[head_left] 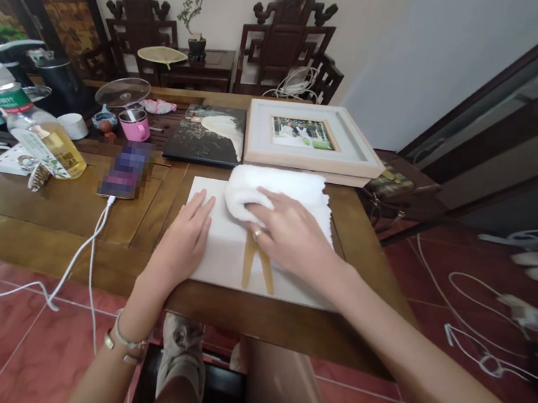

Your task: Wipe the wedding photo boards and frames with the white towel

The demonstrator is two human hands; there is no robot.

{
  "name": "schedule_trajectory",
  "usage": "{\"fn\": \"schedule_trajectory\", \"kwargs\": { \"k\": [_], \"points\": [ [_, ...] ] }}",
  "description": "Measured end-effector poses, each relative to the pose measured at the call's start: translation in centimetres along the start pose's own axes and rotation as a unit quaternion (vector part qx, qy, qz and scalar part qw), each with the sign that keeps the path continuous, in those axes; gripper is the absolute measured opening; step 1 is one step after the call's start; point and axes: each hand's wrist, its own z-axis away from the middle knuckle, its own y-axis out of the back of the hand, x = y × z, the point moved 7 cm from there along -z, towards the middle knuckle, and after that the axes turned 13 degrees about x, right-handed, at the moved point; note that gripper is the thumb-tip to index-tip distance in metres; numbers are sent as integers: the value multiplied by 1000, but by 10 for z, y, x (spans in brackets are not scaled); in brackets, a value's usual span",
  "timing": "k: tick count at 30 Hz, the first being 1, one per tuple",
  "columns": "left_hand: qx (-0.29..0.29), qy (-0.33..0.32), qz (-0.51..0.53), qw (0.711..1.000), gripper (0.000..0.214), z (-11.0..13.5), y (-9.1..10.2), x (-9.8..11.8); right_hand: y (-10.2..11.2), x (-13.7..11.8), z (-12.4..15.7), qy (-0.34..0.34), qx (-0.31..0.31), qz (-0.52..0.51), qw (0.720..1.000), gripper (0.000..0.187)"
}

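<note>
A flat whitish panel (220, 255) lies at the table's front edge, with two tan strips (248, 266) spreading toward me on its surface. My left hand (187, 233) rests flat on the panel's left side, fingers stretched out and pointing away from me. My right hand (289, 235), with a ring on one finger, presses a white towel (281, 186) onto the panel. Its fingers curl into the bunched left end of the cloth. The towel covers the panel's far right part, and whatever lies under it is hidden.
Behind the panel lie a framed photo (359, 137) and a dark picture board (208, 135). To the left are a phone (127, 170) on a white cable (94, 249), a pink mug (135, 125), a white cup (73, 126) and a bottle of yellow liquid (50, 138).
</note>
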Motion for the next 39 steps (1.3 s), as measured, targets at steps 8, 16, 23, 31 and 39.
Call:
{"fn": "schedule_trajectory", "kwargs": {
  "k": [8, 16, 23, 31, 39],
  "points": [
    [77, 4, 113, 991, 53, -2, 22, 9, -6, -66, 14, 121, -34, -48, 991, 31],
    [34, 19, 79, 996, 51, -1, 12, 6, 47, -73, 70, 169, -6, -127, 977, 27],
    [-37, 11, -35, 999, 42, 2, -6, -1, 38, -10, 32, 57, 2, -58, 997, 24],
    [-32, -12, -29, 999, 41, 0, -4, 5, -1, -16, -45, -20, -56, -110, 992, 27],
    [-25, -21, -26, 999, 40, 0, -4, 4, -2, -17, -56, -22, -51, -115, 992, 25]
  ]
}}
